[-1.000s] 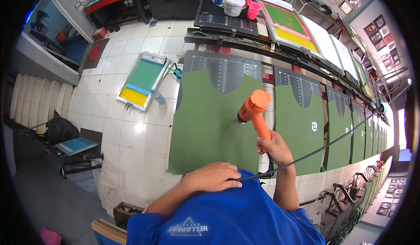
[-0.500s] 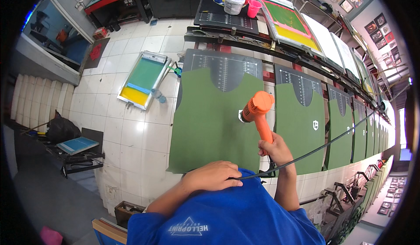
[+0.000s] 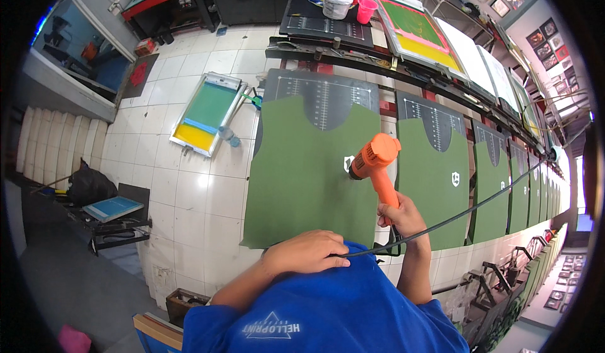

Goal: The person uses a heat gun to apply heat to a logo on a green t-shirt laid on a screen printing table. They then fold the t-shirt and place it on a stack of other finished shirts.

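Orange heat gun [image 3: 378, 164] was held by its handle in the right hand [image 3: 403, 217] above the nearest green fabric panel [image 3: 296, 189], apparently so that its nozzle was aimed at the partly hidden white emblem [image 3: 347, 162]. The panel was supported flat on a black platen [image 3: 290, 83], probably for alignment with the white graduations. The left hand [image 3: 309, 250] was rested at the black cable [image 3: 449, 221], fingers together; whether the cable was gripped could not be determined. White lettering was seen inverted on the blue T-shirt [image 3: 328, 296]; the gun's dark markings could not be read.
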`<state>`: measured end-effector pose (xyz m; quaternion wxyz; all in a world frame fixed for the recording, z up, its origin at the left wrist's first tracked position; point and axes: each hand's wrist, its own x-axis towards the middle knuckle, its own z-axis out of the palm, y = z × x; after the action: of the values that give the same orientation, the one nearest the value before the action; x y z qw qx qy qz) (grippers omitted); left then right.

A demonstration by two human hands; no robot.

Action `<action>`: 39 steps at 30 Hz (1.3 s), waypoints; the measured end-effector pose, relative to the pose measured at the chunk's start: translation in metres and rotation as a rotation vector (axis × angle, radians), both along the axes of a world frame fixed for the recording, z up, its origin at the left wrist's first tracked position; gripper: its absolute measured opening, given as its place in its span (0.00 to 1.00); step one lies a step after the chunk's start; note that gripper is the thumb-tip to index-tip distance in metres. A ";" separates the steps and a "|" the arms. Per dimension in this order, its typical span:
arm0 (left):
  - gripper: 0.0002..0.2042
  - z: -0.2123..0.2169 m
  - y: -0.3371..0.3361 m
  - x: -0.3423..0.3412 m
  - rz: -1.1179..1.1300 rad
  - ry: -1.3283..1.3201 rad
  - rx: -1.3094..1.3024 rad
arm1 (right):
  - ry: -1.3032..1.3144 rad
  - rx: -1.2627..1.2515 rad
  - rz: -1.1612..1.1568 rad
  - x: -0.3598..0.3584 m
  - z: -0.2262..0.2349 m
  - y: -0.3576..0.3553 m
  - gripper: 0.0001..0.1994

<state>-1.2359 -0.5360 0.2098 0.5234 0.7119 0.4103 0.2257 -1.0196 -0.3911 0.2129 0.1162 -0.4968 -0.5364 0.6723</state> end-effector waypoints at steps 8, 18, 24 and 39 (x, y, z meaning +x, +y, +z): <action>0.18 0.000 0.001 0.000 0.001 0.009 0.003 | 0.016 0.004 -0.012 0.005 -0.006 0.004 0.17; 0.18 0.000 0.001 -0.001 0.016 0.010 -0.003 | 0.054 0.002 -0.049 0.006 -0.010 0.010 0.16; 0.19 0.000 0.001 -0.001 0.017 0.012 -0.002 | 0.061 0.013 -0.069 0.005 -0.014 0.015 0.14; 0.18 -0.003 0.002 0.000 0.021 0.000 -0.007 | 0.078 0.036 -0.058 -0.002 -0.014 0.021 0.13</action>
<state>-1.2360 -0.5343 0.2071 0.5235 0.7058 0.4185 0.2296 -1.0220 -0.3703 0.1989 0.1651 -0.4835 -0.5289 0.6777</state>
